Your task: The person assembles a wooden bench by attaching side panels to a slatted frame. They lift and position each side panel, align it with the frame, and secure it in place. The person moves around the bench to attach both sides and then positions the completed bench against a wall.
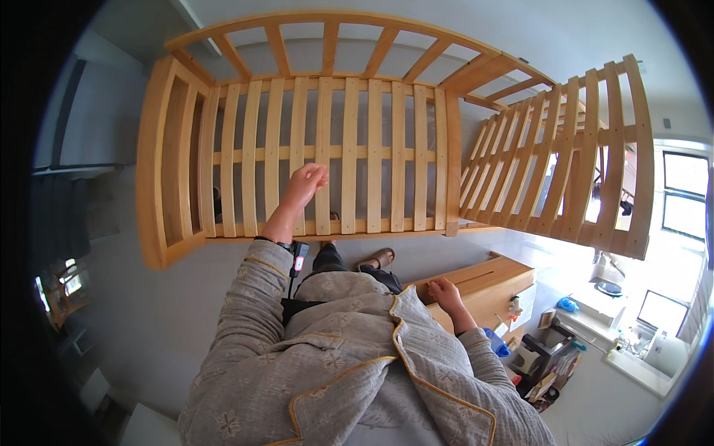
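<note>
— Left hand (309, 181)?
— Curled narrow, above the slatted wooden bed frame (371, 153), straight ahead.
— Right hand (445, 293)?
— Loosely bent, near the wooden cabinet (494, 305); cannot tell whether holding anything.

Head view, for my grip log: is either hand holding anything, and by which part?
No held thing shows: left hand curled, seen against the bed slats; right hand near the wooden cabinet. Anything hidden inside cannot be told.

Bright window (685, 165) at far right, blue bundle (568, 305) by white counter (585, 328), cluttered dark rack (554, 357) nearby
</note>
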The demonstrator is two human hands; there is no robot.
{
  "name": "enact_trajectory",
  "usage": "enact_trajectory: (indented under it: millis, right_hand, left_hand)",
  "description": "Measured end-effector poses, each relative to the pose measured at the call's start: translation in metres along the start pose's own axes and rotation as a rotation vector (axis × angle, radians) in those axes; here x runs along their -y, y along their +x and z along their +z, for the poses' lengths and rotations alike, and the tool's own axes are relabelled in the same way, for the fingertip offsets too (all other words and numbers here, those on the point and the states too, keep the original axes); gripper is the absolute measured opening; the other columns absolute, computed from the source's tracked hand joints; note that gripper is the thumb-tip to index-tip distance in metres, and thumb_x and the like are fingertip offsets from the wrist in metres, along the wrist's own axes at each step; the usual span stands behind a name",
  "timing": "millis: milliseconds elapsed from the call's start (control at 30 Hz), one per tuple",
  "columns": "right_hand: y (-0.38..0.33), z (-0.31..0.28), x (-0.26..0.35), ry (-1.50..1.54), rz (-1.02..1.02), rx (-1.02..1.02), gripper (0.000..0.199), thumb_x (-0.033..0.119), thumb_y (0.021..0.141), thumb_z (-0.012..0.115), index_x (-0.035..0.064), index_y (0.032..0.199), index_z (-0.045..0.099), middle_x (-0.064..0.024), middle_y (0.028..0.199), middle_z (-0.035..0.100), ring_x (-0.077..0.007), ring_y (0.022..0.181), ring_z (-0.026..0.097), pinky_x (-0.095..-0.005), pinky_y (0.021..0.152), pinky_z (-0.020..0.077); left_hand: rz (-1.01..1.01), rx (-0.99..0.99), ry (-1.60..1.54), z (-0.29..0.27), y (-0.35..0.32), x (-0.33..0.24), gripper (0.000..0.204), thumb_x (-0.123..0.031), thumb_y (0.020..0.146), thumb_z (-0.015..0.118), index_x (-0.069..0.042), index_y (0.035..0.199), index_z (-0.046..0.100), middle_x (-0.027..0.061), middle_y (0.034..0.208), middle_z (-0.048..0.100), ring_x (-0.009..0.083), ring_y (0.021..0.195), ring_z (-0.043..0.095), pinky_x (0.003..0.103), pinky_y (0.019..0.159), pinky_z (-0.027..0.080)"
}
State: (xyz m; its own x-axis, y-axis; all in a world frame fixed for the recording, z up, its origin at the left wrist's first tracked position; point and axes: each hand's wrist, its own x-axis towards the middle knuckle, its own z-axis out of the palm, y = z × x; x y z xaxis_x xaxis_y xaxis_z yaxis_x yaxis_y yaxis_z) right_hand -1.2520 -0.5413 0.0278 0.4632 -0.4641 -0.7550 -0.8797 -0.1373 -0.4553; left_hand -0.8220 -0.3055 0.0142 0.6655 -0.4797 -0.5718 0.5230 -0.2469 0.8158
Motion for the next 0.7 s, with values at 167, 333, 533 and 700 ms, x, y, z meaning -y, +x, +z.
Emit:
enact_trajectory:
  millis: [167,333,533,700]
  right_hand:
    - [-0.004,-0.008,-0.023,0.083,0.015,-0.03,0.024,0.023,0.087,0.056,0.0029,0.099,0.062,-0.0099,0.081,0.065,-0.0162,0.073,0.063,-0.0288,0.068,0.0506]
    - [-0.006,-0.023,-0.084,0.169,-0.005,-0.063,0.024,0.021,0.088,0.055,0.0009,0.099,0.06,-0.0088,0.08,0.064,-0.0152,0.07,0.061,-0.0279,0.064,0.0508]
    - [-0.016,-0.047,-0.166,0.209,0.051,-0.115,0.025,0.024,0.088,0.056,0.0016,0.096,0.06,-0.008,0.079,0.064,-0.0151,0.068,0.061,-0.0278,0.06,0.0499]
    - [-0.022,-0.072,-0.229,0.232,0.062,-0.202,0.025,0.025,0.085,0.057,0.0015,0.092,0.063,-0.01,0.073,0.066,-0.0179,0.07,0.064,-0.0306,0.065,0.0504]
  left_hand:
    - [0.013,0.001,0.017,0.024,-0.016,-0.007,0.028,-0.025,0.092,0.05,-0.004,0.109,0.057,0.0058,0.095,0.062,0.0117,0.079,0.06,0.022,0.069,0.046]
    - [0.048,-0.005,0.076,0.054,-0.038,-0.019,0.029,-0.026,0.093,0.049,-0.005,0.11,0.057,0.0056,0.095,0.062,0.0116,0.08,0.06,0.023,0.07,0.046]
    - [0.113,0.035,0.204,0.092,-0.054,-0.044,0.031,-0.028,0.094,0.047,-0.004,0.112,0.056,0.0059,0.097,0.062,0.0123,0.082,0.06,0.024,0.072,0.046]
    - [0.162,0.069,0.323,0.142,-0.077,-0.086,0.033,-0.027,0.095,0.045,-0.002,0.115,0.055,0.0073,0.1,0.061,0.013,0.086,0.059,0.025,0.074,0.046]
